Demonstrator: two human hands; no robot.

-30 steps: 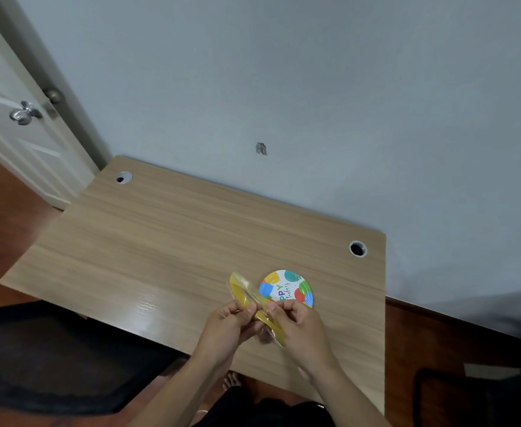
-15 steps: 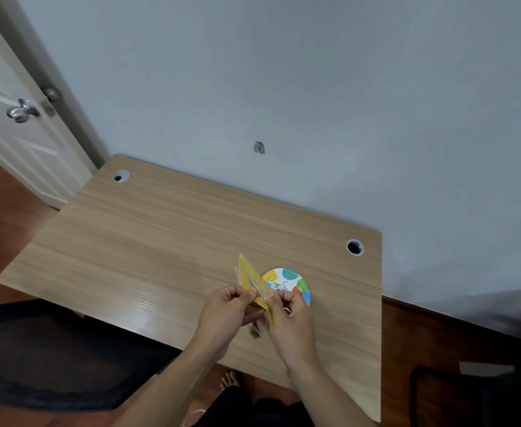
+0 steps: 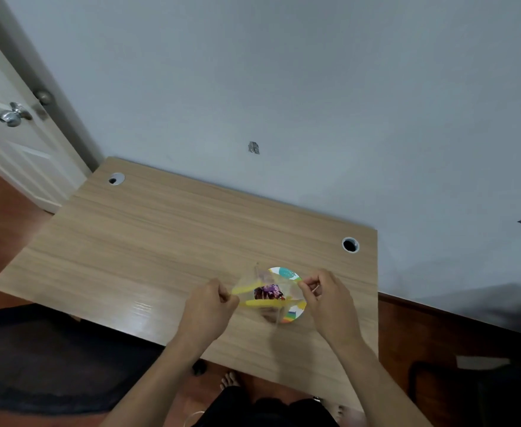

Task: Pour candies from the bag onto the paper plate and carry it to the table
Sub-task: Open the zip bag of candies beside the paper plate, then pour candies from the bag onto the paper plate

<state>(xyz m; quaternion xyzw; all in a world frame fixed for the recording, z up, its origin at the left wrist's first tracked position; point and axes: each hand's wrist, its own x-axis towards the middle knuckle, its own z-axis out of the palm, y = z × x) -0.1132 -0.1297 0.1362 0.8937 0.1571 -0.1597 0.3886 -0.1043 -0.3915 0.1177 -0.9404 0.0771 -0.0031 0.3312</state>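
A clear candy bag (image 3: pixel 260 298) with yellow edges is stretched open between my two hands, just above a small colourful paper plate (image 3: pixel 293 314) on the wooden table (image 3: pixel 160 241). Dark purple and red candies (image 3: pixel 268 292) show through the pulled-open mouth. My left hand (image 3: pixel 208 306) pinches the bag's left edge. At the right edge, my right hand (image 3: pixel 327 298) pinches the other side. The bag hides most of the plate; only its far and near-right rim show.
Two round cable holes (image 3: pixel 116 179) (image 3: pixel 350 245) sit near the table's far corners. A grey wall runs behind the table. A white door with a metal knob (image 3: pixel 13 115) stands at left. Dark chairs (image 3: pixel 53 359) sit near the front edge and at right.
My hands have moved apart and pulled the bag's mouth wide open over the plate. The candies inside have come into view.
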